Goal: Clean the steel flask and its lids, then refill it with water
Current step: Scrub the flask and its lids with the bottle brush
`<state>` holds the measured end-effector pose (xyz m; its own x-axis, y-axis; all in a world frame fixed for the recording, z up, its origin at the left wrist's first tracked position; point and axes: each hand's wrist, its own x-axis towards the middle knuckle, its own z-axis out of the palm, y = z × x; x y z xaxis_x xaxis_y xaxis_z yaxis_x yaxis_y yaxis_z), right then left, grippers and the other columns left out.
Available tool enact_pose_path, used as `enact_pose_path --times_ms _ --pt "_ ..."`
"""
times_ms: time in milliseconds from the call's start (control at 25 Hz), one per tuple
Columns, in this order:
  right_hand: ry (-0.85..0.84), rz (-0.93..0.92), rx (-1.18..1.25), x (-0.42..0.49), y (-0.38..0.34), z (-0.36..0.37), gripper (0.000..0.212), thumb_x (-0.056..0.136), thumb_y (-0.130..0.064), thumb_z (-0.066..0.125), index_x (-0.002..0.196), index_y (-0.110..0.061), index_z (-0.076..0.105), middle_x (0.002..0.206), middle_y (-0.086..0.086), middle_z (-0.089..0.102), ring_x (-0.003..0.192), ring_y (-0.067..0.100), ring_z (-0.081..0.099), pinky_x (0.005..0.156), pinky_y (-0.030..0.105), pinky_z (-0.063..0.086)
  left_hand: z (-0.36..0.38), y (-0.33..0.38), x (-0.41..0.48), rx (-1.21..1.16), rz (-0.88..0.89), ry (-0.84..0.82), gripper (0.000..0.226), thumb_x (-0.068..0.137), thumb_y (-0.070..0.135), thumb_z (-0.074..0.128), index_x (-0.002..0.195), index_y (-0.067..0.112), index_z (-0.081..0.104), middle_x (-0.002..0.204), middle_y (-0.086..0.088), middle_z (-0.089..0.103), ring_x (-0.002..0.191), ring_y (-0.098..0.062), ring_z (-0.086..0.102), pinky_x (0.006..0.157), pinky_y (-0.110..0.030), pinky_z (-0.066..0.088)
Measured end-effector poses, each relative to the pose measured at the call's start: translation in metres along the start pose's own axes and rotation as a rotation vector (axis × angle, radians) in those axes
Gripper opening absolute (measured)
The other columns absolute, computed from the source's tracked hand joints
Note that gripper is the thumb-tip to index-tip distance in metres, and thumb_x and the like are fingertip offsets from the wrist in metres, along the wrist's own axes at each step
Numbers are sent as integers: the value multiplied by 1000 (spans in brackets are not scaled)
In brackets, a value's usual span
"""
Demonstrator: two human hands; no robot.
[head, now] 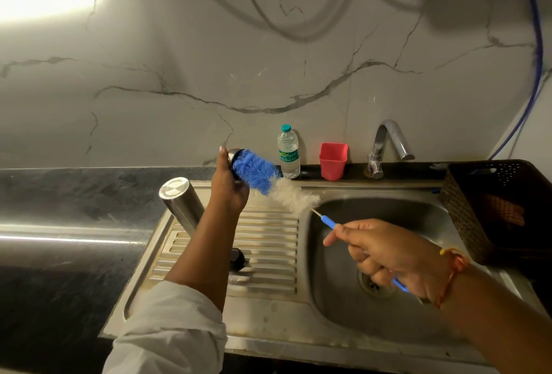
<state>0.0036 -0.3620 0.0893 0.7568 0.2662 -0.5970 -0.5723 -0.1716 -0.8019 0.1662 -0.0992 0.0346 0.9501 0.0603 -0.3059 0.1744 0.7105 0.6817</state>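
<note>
Steel lid point(232, 155) L hand point(228, 187), brush point(257, 175) R hand point(385, 257)

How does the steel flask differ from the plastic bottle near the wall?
The flask is bare, opaque steel; the plastic bottle is clear, with a label. The flask ends in a flat steel disc on top; the bottle narrows to a green cap. The flask stands on the ribbed drainboard, its foot hidden behind the left forearm; the bottle stands on the ledge by the wall, wholly in view. Both stand on end, ungripped.
</note>
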Motion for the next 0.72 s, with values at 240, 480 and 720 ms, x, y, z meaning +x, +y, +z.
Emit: enact_pose_path --times_ms 240,480,720 --pt "20 -23 -21 2 -2 2 33 104 -35 45 110 -12 69 58 -5 34 46 6 19 38 20 16 8 1 -2 38 -2 18 62 97 52 61 134 2 55 120 -20 70 106 -31 73 92 -43 60" --pt "46 -19 -30 1 -3 0 33 105 -35 45 109 -13 69 57 -5 34 46 7 20 38 20 15 10 5 -3 40 8 21 61 97 51 60 133 1 54 123 -22 69 114 -33 70 103 -47 54" --pt "52 -2 1 2 -3 -1 32 104 -35 45 109 -14 69 58 -5 35 46 7 20 40 21 16 7 2 -11 8 -55 -85 42 102 29 57 130 -2 52 126 -20 63 126 -33 60 108 -48 49"
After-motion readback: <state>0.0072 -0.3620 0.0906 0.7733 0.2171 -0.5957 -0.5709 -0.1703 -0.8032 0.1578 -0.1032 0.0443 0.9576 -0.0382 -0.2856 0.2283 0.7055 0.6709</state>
